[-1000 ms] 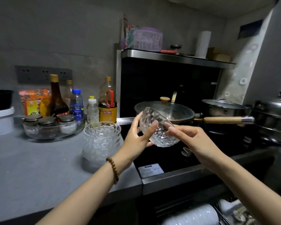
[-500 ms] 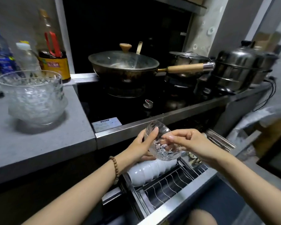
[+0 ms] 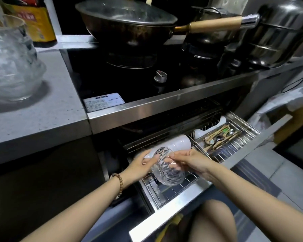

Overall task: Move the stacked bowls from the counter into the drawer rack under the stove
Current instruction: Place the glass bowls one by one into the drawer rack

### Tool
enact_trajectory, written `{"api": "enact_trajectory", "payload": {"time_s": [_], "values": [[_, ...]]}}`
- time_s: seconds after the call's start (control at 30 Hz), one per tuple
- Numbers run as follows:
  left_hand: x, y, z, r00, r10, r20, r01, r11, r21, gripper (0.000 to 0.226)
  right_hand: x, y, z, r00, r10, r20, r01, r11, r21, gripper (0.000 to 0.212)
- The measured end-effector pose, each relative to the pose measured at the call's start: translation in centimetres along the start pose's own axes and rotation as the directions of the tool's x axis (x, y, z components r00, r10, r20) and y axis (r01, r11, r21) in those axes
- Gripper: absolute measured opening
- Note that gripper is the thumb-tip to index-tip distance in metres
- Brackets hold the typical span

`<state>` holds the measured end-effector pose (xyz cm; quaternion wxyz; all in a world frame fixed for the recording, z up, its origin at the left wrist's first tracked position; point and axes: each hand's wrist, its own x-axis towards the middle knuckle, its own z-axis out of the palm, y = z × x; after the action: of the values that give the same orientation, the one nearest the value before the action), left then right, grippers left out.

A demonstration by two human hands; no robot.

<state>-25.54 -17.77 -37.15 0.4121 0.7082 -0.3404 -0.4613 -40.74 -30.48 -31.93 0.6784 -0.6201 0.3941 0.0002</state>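
1. The glass bowl (image 3: 167, 169) is clear, with a cut diamond pattern. It is tipped on its side, mouth toward the stove, low over the wires at the front left of the drawer rack (image 3: 171, 189), and gripped at the rim from both sides.
2. The stacked bowls (image 3: 10, 67) of the same clear glass stand upright on the grey counter (image 3: 47, 109), left of the stove.
3. The drawer rack is pulled open under the stove. Its wire slots already hold a row of white bowls (image 3: 175, 144) on edge.
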Motion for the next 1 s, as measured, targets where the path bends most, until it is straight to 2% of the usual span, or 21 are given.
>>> {"api": "enact_trajectory", "payload": {"time_s": [0.07, 0.17, 0.3, 0.5, 0.57, 0.73, 1.0], "values": [[0.2, -1.5, -0.4, 0.998, 0.039, -0.054, -0.036, 0.997, 0.066, 0.075, 1.1, 0.8, 0.0, 0.997, 0.08, 0.006, -0.08, 0.997, -0.009, 0.022], [0.6, -4.4, -0.6, 0.988, 0.139, -0.075, -0.111, 0.95, 0.291, 0.073, 2.9, 1.9, 0.4, 0.981, 0.195, 0.016, -0.195, 0.981, -0.004, 0.021], [0.7, -7.6, -0.5, 0.986, 0.165, -0.032, -0.12, 0.822, 0.557, 0.082, 5.0, 2.8, 0.7, 0.959, 0.279, 0.046, -0.277, 0.96, -0.046, 0.013], [0.9, -10.4, -0.4, 0.969, 0.246, 0.031, -0.183, 0.626, 0.758, 0.093, 8.0, 4.1, 1.3, 0.917, 0.39, 0.082, -0.383, 0.919, -0.096, 0.013], [0.8, -10.8, -0.3, 0.962, 0.27, 0.028, -0.191, 0.598, 0.779, 0.093, 8.7, 4.4, 1.6, 0.901, 0.42, 0.105, -0.409, 0.906, -0.112, 0.015], [0.9, -11.2, -0.2, 0.959, 0.282, 0.025, -0.206, 0.633, 0.746, 0.094, 9.7, 4.4, 2.3, 0.864, 0.479, 0.155, -0.464, 0.877, -0.125, 0.014], [1.0, -11.4, -0.2, 0.958, 0.286, 0.024, -0.215, 0.661, 0.719, 0.093, 10.3, 5.4, 2.7, 0.848, 0.494, 0.19, -0.481, 0.869, -0.113, 0.017]]}}
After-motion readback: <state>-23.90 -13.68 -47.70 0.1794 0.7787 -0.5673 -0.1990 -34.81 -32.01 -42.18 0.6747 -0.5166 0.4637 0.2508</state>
